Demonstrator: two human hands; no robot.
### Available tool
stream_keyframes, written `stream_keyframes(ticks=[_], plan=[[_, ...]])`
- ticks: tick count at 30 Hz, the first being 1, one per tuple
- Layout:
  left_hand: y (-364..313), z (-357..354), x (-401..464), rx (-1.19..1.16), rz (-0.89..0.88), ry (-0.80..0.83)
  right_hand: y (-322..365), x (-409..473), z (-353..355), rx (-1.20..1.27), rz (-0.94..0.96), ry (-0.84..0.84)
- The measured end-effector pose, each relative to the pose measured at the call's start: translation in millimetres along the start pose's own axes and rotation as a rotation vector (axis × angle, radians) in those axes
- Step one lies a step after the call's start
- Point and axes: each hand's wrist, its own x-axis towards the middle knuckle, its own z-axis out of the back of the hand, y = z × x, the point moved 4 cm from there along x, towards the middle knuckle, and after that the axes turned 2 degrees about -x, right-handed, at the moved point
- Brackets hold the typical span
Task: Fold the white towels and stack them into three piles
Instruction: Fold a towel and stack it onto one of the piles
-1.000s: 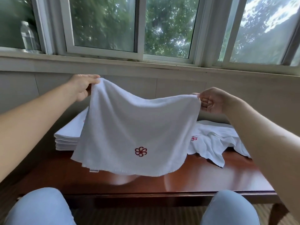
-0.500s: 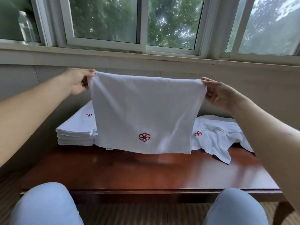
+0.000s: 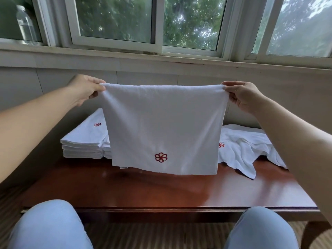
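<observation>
a row of windows with green trees behind them runs along the far wall, and below the sill stands a dark polished wooden table [image 3: 161, 193]. the person sits at its near edge, knees in pale blue showing at the bottom of the view.

the left hand [image 3: 85, 90] and the right hand [image 3: 240, 95] each pinch a top corner of a white towel [image 3: 161, 126], thumb and fingers closed on the cloth, and hold it stretched flat in the air above the middle of the table. it hangs straight, clear of the tabletop, with a red flower emblem [image 3: 160, 157] near its lower edge and a small label at the lower left corner.

on the far left of the table lies a pile of folded towels [image 3: 84, 141], neat and square; a second pile seems to sit just beside it to the right, mostly hidden behind the held towel. on the far right lies a loose heap of unfolded towels [image 3: 246, 146], crumpled, one corner trailing toward the near side.

the step in hand looks like the start of a fold: the towel is spread and squared. the next move likely calls for bringing the two corners together, or lowering the cloth onto the table, while keeping the edges matched so the fold comes out even.
</observation>
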Motion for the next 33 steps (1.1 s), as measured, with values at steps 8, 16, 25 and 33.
stream_keyframes(ticks=[8, 16, 25, 33], plan=[[-7, -5, -2, 0.521, -0.338, -0.099, 26, -10, -1, -0.830, 0.396, -0.217], [-9, 9, -5, 0.406, -0.365, -0.095, 46, -12, 23, -0.851, 0.275, -0.186], [-9, -3, -31, 0.531, -0.392, -0.006, -46, -78, -80, -0.889, 0.154, 0.470], [2, -4, -44, 0.531, -0.373, -0.025, -171, -169, -185, -0.920, 0.016, 0.871]])
